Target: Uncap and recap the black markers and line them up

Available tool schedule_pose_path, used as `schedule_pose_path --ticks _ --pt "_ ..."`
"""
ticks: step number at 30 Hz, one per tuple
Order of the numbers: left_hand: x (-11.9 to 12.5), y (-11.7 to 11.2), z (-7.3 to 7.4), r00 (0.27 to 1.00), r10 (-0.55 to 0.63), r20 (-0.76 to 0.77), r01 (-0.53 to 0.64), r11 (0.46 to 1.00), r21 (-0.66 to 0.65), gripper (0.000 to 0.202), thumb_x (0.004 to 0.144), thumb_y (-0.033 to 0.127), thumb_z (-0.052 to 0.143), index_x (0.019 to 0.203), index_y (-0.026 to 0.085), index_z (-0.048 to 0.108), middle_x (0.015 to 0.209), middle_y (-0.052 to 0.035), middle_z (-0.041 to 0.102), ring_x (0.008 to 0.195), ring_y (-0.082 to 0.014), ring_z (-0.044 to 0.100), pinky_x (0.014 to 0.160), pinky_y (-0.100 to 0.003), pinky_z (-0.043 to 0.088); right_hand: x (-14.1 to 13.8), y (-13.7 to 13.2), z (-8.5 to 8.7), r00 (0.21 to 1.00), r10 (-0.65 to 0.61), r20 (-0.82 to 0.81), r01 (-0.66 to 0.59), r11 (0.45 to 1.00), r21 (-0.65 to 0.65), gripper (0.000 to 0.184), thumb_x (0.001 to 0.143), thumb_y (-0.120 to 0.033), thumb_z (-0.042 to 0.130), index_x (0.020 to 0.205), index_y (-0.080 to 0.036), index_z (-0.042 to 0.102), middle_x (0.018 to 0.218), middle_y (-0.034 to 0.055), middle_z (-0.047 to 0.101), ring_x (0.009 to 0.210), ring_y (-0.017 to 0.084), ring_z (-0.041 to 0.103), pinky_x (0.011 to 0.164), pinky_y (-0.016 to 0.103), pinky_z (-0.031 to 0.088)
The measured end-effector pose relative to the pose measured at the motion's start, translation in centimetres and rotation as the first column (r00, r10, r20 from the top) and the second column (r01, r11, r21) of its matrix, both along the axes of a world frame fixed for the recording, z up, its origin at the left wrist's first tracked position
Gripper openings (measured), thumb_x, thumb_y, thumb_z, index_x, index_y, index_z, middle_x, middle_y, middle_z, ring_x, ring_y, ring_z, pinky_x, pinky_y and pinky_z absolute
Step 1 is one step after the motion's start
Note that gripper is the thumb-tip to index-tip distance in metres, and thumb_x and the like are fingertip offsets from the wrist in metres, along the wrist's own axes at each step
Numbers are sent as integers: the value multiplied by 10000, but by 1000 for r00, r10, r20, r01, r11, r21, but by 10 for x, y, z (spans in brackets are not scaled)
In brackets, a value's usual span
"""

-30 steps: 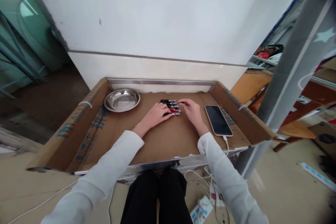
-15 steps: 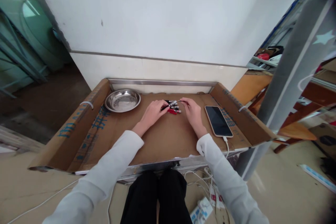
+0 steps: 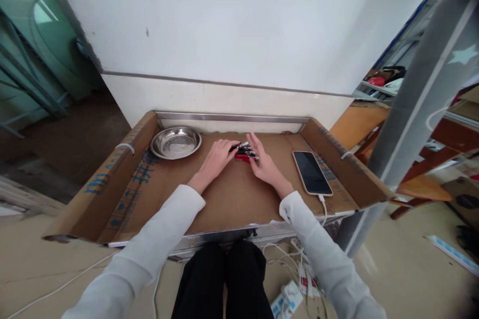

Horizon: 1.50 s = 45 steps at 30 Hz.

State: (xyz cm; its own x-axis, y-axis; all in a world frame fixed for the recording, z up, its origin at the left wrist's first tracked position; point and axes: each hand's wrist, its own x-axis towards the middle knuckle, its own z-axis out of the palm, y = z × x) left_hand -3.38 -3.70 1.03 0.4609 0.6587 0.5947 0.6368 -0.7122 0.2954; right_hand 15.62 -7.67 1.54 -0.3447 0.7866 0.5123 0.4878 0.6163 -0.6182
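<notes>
Several short black pens (image 3: 244, 148) with clear and silver ends lie side by side in a small bunch on the brown cardboard. A red pen (image 3: 242, 158) lies on the near side of the bunch. My left hand (image 3: 220, 157) is at their left ends, thumb and fingertips closed on a black pen. My right hand (image 3: 265, 163) stands at their right ends, fingers stretched out and thumb apart, against the tips. Its palm side and fingers partly hide the pen tips.
A round steel dish (image 3: 175, 143) stands at the back left of the cardboard-lined table (image 3: 232, 199). To the right lies a phone (image 3: 312, 172) with a white cable plugged in. Folded cardboard walls (image 3: 348, 172) edge both sides. Cables and a power strip (image 3: 287, 301) lie below.
My right hand has moved left to the pens. The thin piece pinched in its fingers earlier no longer shows, and its fingers have straightened. My left hand has stayed nearly in place.
</notes>
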Motion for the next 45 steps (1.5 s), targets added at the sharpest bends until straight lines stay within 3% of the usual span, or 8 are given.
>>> schedule_pose_path --ticks 4,10,14,19,22,24,27,45 --pt "-5 3 3 992 105 -76 -101 993 59 321 955 308 324 1152 186 547 1058 -83 621 958 -212 519 821 -332 340 0 2 0 999 18 39 -20 997 69 723 857 -213 412 1473 -214 34 1496 89 268 1353 175 312 1090 375 310" --pt "-14 7 -1 899 406 -166 -395 914 95 299 943 267 330 1069 174 583 985 -114 612 924 -261 489 783 -372 344 13 9 -5 949 -205 239 161 968 194 237 872 -209 427 1019 -204 613 1032 94 583 1013 229 504 917 389 410" --pt "-19 8 -7 821 495 -285 -506 862 39 277 925 212 341 1006 156 600 948 -140 579 936 -289 487 760 -385 368 15 7 -4 899 -240 367 172 963 208 158 868 -221 463 862 -192 618 864 73 562 871 211 497 825 345 402" --pt "-17 7 -8 821 506 -263 -527 850 -9 245 884 148 381 1013 128 588 967 -155 555 940 -298 502 765 -402 397 17 8 -5 867 -248 433 180 965 193 97 842 -239 522 853 -196 608 850 62 554 849 202 485 804 321 378" --pt "-13 4 -3 908 389 -152 -394 919 4 223 871 156 404 1018 132 570 977 -131 560 937 -269 511 808 -399 407 18 9 -6 861 -242 446 182 968 173 88 838 -236 530 848 -195 607 824 52 553 829 195 486 790 312 371" --pt "-9 1 1 977 169 -126 -170 985 9 205 882 175 395 993 161 567 964 -91 570 920 -228 519 842 -372 410 19 9 -5 860 -230 455 177 972 158 92 841 -240 530 840 -193 609 809 48 555 815 190 491 787 310 368" --pt "-4 -4 1 984 -86 -155 81 996 -39 191 895 210 388 935 183 573 915 -59 575 890 -196 526 843 -337 423 19 9 -4 860 -225 458 174 973 151 102 846 -251 535 846 -192 618 822 52 562 824 191 499 801 316 368" --pt "2 -1 -10 981 -172 -91 156 975 -158 126 886 225 430 878 194 551 909 -48 554 884 -193 523 840 -341 441 13 12 -10 829 -269 490 199 961 192 139 879 -255 497 881 -187 618 886 76 592 868 215 523 788 336 419"
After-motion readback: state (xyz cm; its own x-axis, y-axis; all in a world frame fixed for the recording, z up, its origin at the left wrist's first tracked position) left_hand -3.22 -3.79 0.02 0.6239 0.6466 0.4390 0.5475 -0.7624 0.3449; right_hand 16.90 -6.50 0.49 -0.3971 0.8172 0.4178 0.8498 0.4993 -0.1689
